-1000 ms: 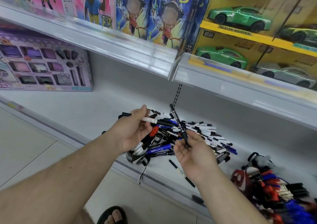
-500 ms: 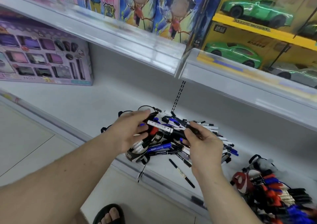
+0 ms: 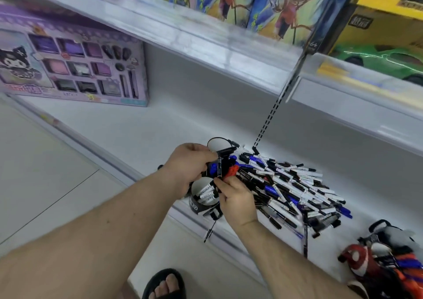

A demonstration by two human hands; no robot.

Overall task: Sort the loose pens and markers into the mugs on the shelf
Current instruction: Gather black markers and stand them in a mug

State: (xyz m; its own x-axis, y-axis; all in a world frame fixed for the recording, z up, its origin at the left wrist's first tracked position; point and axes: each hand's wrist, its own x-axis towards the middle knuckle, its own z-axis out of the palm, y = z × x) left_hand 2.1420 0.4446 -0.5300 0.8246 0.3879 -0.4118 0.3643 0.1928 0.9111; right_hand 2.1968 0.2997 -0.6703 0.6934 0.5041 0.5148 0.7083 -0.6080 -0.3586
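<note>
A heap of loose pens and markers [image 3: 290, 184] with black, blue and white barrels lies on the white bottom shelf [image 3: 142, 129]. At its left edge stand two black mugs: a near mug [image 3: 201, 203] holding several markers and a far mug [image 3: 217, 144] showing a white inside. My left hand [image 3: 187, 168] grips a bunch of markers with blue, black and red caps between the two mugs. My right hand [image 3: 235, 195] pinches a black pen at the near mug's rim, fingertips touching the bunch.
A purple toy box [image 3: 71, 69] stands at the shelf's left. A pile of plush toys [image 3: 384, 259] lies at the right. One pen [image 3: 209, 231] hangs over the shelf's front edge. The upper shelf [image 3: 206, 40] overhangs. My sandalled foot [image 3: 164, 285] is on the tiled floor.
Both hands have come together over the mugs at the heap's left. My right hand moved left and down to the near mug. The camera has moved closer.
</note>
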